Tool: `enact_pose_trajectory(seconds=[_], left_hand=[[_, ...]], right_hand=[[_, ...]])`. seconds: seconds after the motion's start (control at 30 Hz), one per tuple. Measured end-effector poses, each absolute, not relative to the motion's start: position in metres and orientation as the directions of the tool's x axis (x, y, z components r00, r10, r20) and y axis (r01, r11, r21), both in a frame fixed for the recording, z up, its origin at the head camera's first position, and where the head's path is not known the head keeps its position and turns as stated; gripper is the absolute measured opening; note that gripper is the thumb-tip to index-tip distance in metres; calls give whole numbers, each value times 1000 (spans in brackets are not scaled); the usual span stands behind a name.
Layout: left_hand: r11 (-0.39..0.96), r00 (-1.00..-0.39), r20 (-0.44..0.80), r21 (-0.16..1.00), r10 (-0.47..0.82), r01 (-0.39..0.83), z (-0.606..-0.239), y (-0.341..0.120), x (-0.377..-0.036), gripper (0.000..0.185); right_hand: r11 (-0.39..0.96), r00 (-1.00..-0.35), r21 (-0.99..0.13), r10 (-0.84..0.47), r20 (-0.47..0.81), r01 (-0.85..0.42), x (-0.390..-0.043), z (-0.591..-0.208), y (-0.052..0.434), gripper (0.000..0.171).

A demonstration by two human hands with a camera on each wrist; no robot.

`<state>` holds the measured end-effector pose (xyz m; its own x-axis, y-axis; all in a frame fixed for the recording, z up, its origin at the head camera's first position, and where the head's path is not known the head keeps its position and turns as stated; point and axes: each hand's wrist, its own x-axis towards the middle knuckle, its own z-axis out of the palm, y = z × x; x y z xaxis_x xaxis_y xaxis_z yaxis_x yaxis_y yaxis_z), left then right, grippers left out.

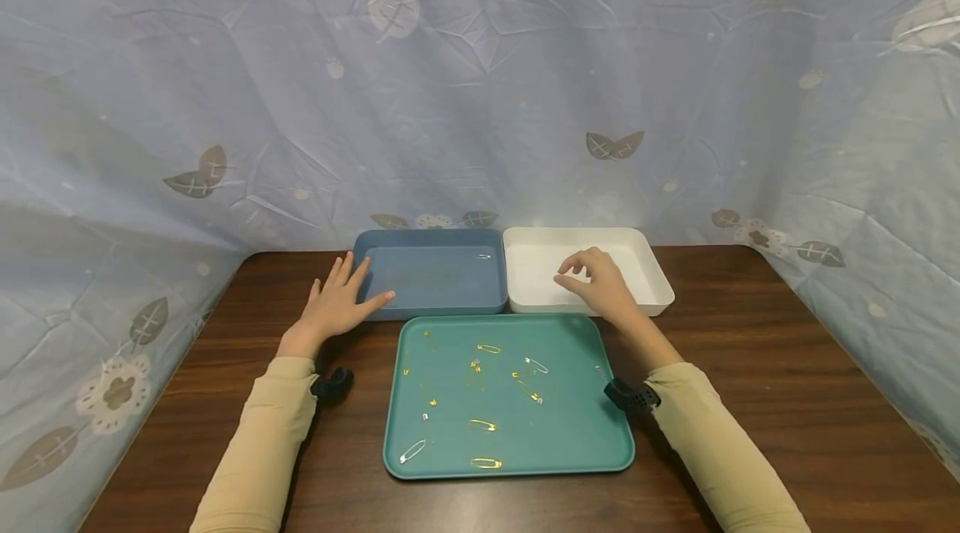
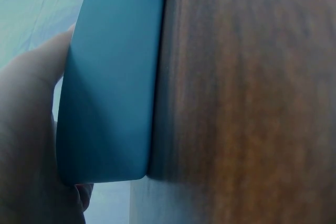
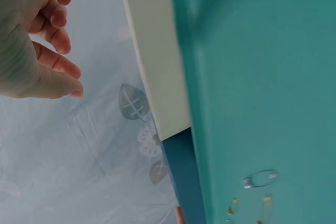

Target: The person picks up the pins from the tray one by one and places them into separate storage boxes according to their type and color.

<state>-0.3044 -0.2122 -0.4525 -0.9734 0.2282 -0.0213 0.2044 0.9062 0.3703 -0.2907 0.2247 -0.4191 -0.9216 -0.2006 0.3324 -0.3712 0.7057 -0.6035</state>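
Observation:
My left hand [image 1: 335, 306] rests with spread fingers at the left rim of the blue tray [image 1: 431, 312]; in the left wrist view it lies along the outside wall [image 2: 110, 87]. My right hand [image 1: 600, 287] hovers over the white tray [image 1: 637, 266], fingers loosely bent. In the right wrist view a small gap shows between the thumb and index fingertip [image 3: 73, 72], with nothing visible in it. A silver safety pin [image 1: 484, 256] lies in the blue tray. Gold safety pins [image 1: 486, 463] and silver safety pins [image 1: 412, 451] are scattered on the green tray [image 1: 592, 433].
The blue and white trays stand side by side at the back of the dark wooden table [image 1: 750, 366], right behind the green tray. A patterned cloth [image 1: 480, 100] hangs behind and at both sides. A black wrist band [image 1: 632, 396] sits at the right sleeve's cuff.

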Motion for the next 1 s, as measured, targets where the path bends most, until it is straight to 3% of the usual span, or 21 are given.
enact_pose_trajectory(seconds=[0.43, 1.0], left_hand=[[902, -971, -37, 381, 236, 205, -450, -212, -301, 95], [900, -971, -27, 383, 237, 209, -453, -212, -303, 95]], right_hand=[[713, -922, -591, -226, 314, -377, -258, -433, 249, 11], [685, -885, -565, -402, 234, -461, -226, -446, 280, 12]])
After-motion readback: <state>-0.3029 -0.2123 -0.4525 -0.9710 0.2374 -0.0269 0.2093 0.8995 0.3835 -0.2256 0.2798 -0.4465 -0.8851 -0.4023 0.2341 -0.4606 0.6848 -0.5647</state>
